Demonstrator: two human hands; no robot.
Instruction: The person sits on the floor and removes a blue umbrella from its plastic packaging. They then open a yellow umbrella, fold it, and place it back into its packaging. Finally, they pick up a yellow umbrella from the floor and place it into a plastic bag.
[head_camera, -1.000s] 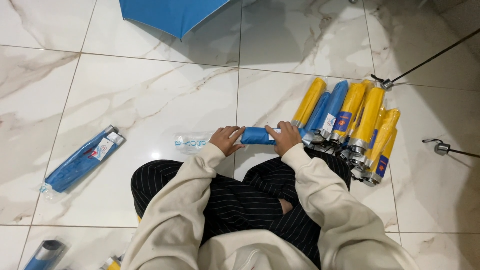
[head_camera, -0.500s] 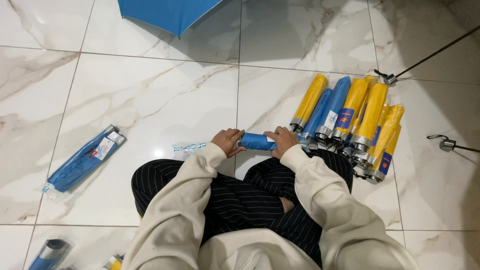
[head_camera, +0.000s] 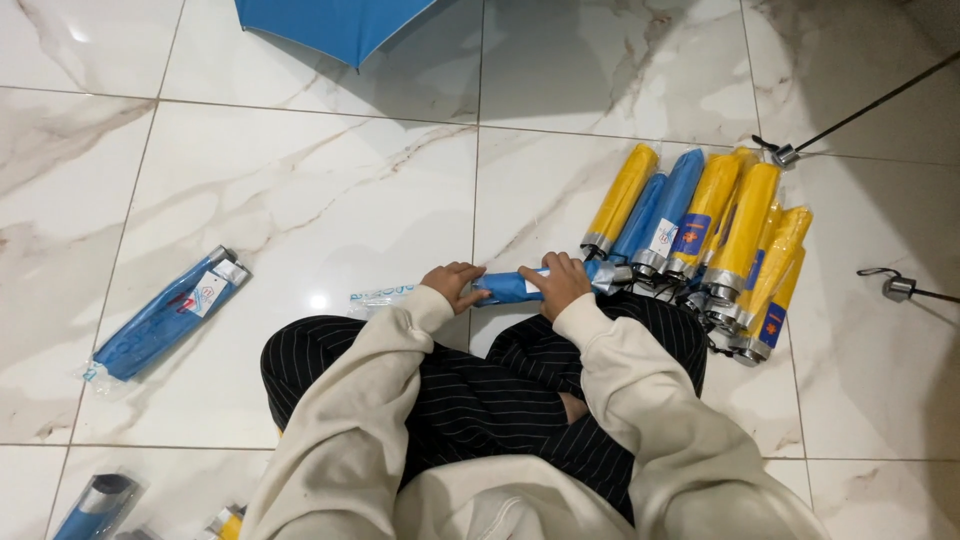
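Note:
I sit cross-legged on a marble tile floor in striped trousers and a cream top. Both hands grip a folded blue umbrella (head_camera: 512, 287) that lies crosswise in front of my knees. My left hand (head_camera: 452, 284) holds its left end, where a clear plastic sleeve (head_camera: 382, 296) sticks out to the left. My right hand (head_camera: 556, 283) clasps the umbrella nearer its silver handle end. Just to the right lies a pile of folded yellow and blue umbrellas (head_camera: 706, 236).
A bagged blue umbrella (head_camera: 165, 313) lies on the floor at the left. An open blue umbrella canopy (head_camera: 335, 24) shows at the top edge. More wrapped umbrellas (head_camera: 96, 503) sit at the bottom left. Thin metal umbrella shafts (head_camera: 850, 115) lie at the right.
Both hands and the blue umbrella have drawn slightly closer to my knees. The plastic sleeve still juts out to the left.

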